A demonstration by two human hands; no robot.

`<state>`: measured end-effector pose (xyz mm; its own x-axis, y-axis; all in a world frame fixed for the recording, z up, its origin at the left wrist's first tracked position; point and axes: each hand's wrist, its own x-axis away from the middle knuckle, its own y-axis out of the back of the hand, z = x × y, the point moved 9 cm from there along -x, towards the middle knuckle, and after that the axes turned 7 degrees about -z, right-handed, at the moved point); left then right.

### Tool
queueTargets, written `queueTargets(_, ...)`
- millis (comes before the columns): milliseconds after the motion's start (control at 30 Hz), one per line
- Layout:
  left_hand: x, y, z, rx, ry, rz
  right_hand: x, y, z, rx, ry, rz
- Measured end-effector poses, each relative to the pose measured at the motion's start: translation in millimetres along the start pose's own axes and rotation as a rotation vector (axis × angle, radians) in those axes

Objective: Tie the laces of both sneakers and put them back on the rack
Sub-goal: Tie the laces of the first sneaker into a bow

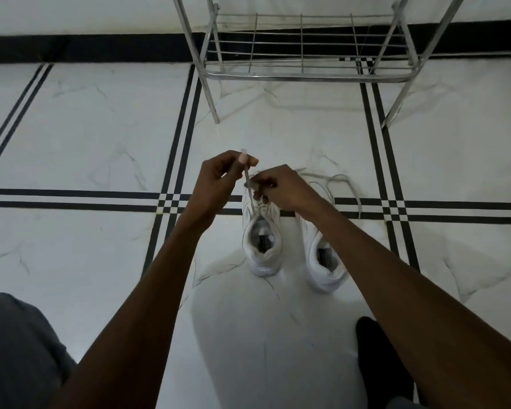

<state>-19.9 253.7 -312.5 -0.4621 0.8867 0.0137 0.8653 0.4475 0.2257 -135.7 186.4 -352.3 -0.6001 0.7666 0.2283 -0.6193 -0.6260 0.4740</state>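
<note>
Head view: two white sneakers stand side by side on the marble floor [101, 128] before the metal rack [304, 75]. The left hand [219, 178] pinches a lace [247, 184] of the left sneaker [261, 246], raised taut; the right hand [281, 187] curls around lace above its tongue. The right sneaker [325, 261] lies with laces loose.

Two bare forearms, no sleeves or jewellery visible; left hand [219, 180] w/ a pale polished thumbnail, right hand [281, 187] beside it. Grey fabric trouser leg [18, 349] at lower left; dark sock-like foot covering [378, 358] at lower right.
</note>
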Motion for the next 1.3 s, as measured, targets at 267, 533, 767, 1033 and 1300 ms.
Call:
queueTargets(267, 19, -14, 26, 0.014, 0.146, 0.176, 12, 3, 29, 0.131, 0.093, 0.188)
queueTargets(533, 21, -20, 43, 0.027, 0.189, 0.078, 4, 39, 35, 0.363, 0.219, -0.055)
queueTargets(767, 19, -14, 48, -0.022, 0.195, 0.010, 6, 46, 32, 0.092, 0.204, -0.227)
queueTargets(1033, 4, 33, 46, -0.567, -0.079, -0.262, 7, 48, 9, -0.217, 0.043, -0.150)
queueTargets(1300, 20, 90, 96, -0.762, 0.226, -0.391, 4, 73, -59, -0.030, -0.307, -0.360)
